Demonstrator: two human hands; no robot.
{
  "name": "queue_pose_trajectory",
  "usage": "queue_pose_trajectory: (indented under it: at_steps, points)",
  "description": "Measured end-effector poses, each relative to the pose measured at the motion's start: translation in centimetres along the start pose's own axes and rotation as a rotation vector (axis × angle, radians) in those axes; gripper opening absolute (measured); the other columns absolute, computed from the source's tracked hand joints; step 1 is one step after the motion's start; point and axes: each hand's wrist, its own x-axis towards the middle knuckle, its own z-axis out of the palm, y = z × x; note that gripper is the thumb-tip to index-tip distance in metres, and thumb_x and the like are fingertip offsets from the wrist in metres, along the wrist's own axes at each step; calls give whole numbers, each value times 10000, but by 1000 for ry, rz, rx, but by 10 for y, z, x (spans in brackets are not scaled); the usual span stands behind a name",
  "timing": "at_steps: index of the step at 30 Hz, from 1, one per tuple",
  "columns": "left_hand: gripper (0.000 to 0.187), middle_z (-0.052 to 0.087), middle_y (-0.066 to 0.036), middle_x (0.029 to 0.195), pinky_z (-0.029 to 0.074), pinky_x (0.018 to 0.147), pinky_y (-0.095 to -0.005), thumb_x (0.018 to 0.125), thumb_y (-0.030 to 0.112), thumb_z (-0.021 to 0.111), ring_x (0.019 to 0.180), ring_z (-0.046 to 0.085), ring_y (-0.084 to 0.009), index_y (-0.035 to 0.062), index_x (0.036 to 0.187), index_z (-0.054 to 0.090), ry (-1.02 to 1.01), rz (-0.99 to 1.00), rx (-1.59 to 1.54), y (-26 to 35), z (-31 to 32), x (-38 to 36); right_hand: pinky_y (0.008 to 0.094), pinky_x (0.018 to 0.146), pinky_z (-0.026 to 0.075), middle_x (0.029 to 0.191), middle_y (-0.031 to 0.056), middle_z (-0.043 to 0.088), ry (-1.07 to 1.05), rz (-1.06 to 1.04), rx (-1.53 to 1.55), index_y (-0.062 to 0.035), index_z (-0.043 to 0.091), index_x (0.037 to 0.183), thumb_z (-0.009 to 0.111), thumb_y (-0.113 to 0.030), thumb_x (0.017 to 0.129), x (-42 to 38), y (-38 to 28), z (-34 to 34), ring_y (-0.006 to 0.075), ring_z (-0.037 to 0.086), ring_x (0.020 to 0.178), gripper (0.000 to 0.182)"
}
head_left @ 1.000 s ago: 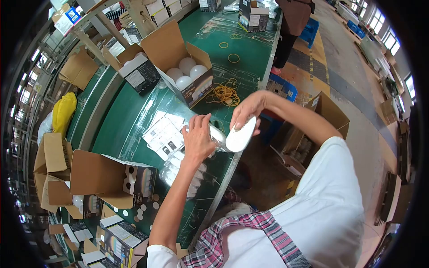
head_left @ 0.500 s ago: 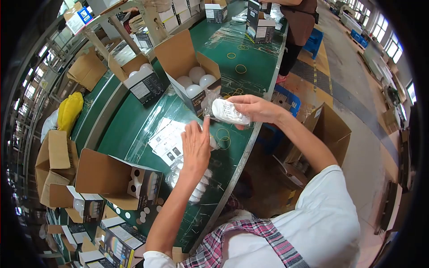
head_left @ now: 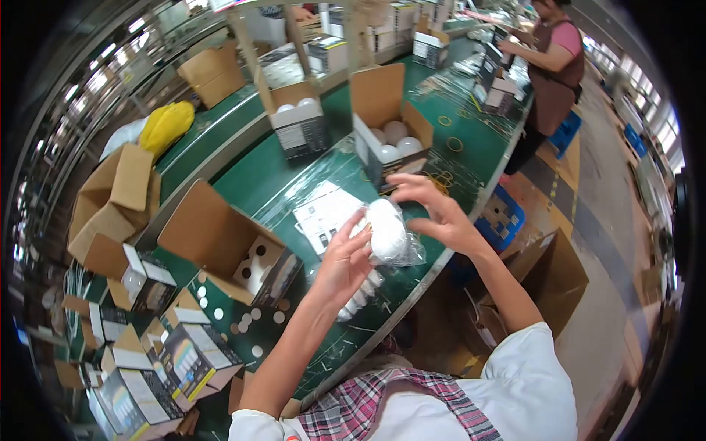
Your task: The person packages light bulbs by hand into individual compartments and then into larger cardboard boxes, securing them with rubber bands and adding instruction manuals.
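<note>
Green workbench point(head_left: 279, 176), bagged white bulb point(head_left: 387, 234) pinched between both hands' fingers point(head_left: 362, 224)

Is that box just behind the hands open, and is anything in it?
Open: the box has its flap up, with round white bulbs visible inside.

Hall bright, even daylight. Windows point(head_left: 657, 140) along right edge blown out white. Clear film on green table point(head_left: 294, 176) throws streaky glare near open box of bulbs point(head_left: 387, 136). Shadows soft, short under cartons. Fisheye lens bends everything hard; black ring around frame. Left edge smeared, rails and cartons blurred. Centre fairly sharp: plastic-wrapped white piece point(head_left: 386, 231) crisp, slightly overexposed. Far worker point(head_left: 551, 59) soft.
</note>
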Motion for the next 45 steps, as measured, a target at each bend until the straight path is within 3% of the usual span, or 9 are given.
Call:
queue_pose_trajectory:
  at_steps: [3, 8, 11, 15, 21, 26, 30, 37, 45]
  points:
    - [639, 530, -132, 1246, 504, 873, -338, 891, 100, 589, 1077, 577, -190, 13, 1418, 238, 98, 289, 232, 13, -6, -20, 327, 928, 444, 1308, 133, 481, 43, 285, 493, 19, 375, 1359, 552, -170, 909, 9, -8, 10, 178, 556, 1035, 519]
    - [637, 488, -133, 1234, 486, 863, -309, 877, 113, 621, 1095, 538, -200, 42, 1416, 290, 137, 505, 563, 19, -3, -54, 266, 808, 483, 1067, 93, 613, -323, 342, 165, 36, 515, 1219, 643, -229, 875, 45, -31, 51, 124, 582, 918, 453]
    - [669, 378, -157, 1324, 439, 931, -359, 865, 169, 640, 1210, 434, -240, 51, 1422, 288, 390, 793, 1237, 45, -9, -91, 254, 742, 486, 1012, 71, 618, -419, 321, 133, 36, 584, 1107, 673, -220, 844, 75, -48, 66, 103, 574, 894, 378]
    - [779, 223, -216, 1399, 188, 1111, -404, 850, 207, 644, 1329, 239, -329, -32, 1431, 184, 897, 1092, 1176, 83, -60, -128, 265, 623, 500, 877, 80, 655, -512, 268, -34, 31, 641, 1015, 674, -304, 802, 132, -58, 112, 119, 603, 756, 398]
    - [771, 358, -250, 1364, 304, 1049, -349, 788, 185, 628, 1258, 391, -312, -89, 1390, 231, 708, 657, 782, 98, -134, -109, 328, 564, 520, 708, 181, 667, -701, 320, -658, 71, 670, 804, 662, -225, 721, 192, -31, 222, 244, 662, 620, 307]
    - [681, 510, -135, 1135, 397, 928, -318, 745, 93, 594, 1067, 496, -225, -22, 1353, 311, 759, 881, 1007, 87, -165, -96, 405, 697, 556, 899, 233, 673, -801, 226, -957, 61, 685, 853, 694, -141, 664, 174, 35, 260, 334, 680, 837, 277]
    - [711, 421, -253, 1286, 329, 1038, -395, 739, 121, 587, 1220, 421, -370, -41, 1366, 294, 734, 810, 996, 92, -146, -107, 415, 768, 546, 926, 214, 671, -728, 170, -944, -10, 694, 933, 649, -133, 707, 161, 45, 273, 362, 657, 894, 261]
    - [733, 396, -258, 1275, 308, 1046, -435, 775, 179, 626, 1208, 390, -392, -43, 1373, 265, 825, 894, 1054, 83, -157, -96, 431, 841, 519, 1018, 202, 661, -743, 305, -907, -37, 704, 926, 600, -314, 763, 163, 87, 289, 339, 642, 980, 337]
    - [802, 332, -264, 1354, 296, 1071, -385, 850, 369, 625, 1251, 376, -378, -66, 1399, 236, 816, 777, 1339, 90, -151, -116, 399, 828, 509, 1023, 181, 663, -877, -61, -793, -57, 697, 967, 637, -278, 719, 175, 104, 280, 328, 638, 959, 337]
